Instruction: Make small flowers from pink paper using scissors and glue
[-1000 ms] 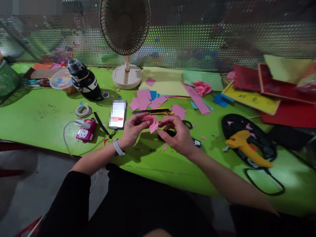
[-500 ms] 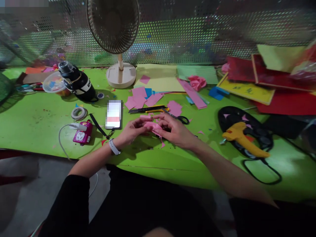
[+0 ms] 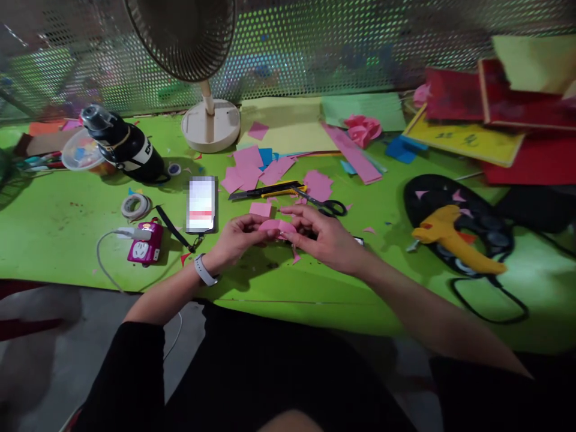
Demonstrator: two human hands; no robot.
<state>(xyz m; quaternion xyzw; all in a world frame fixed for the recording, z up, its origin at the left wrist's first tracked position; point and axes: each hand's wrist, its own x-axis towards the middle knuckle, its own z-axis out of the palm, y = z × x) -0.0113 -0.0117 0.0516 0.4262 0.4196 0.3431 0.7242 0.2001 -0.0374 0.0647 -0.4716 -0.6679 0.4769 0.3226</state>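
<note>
both hands pinch one small pink paper piece (image 3: 278, 227) just above the green table (image 3: 67, 222).

the left hand (image 3: 236, 237) grips its left end with thumb and fingers closed on it; the right hand (image 3: 326, 237) grips the right end the same way, so the piece lies between them. scissors (image 3: 324, 205) and a utility knife (image 3: 265, 191) lie just beyond, a phone (image 3: 200, 204) to the left.

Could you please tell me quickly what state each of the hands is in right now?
Left hand: closed, pinching the pink paper.
Right hand: closed, pinching the same pink paper from the other side.
</note>
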